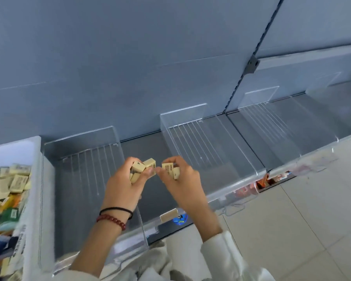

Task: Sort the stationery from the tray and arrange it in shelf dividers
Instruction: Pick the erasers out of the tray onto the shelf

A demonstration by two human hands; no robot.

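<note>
Left hand: the left hand (128, 179) is curled round an eraser bunch (140, 169), several beige blocks at once, likely so that one reach into the tray feeds a whole row.
Right hand: the right hand (183, 177) pinches an eraser pair (168, 168) between thumb and fingers.
Hands together: they sit close, thumbs nearly meeting, which looks like pieces being passed across or squared up before placing.
Height: both hover over the dark shelf (148, 147), in the bay between two dividers, touching neither.
Lone eraser: one lone eraser (168, 214) lies flat against the front lip of that bay (probably the start of the row).
Dividers: clear dividers (182, 116) stand upright so each sort keeps its own lane.
Tray: the white tray (36, 159) sits at far left, just beside the first divider, heaped with beige erasers and coloured items, within easy reach.
</note>
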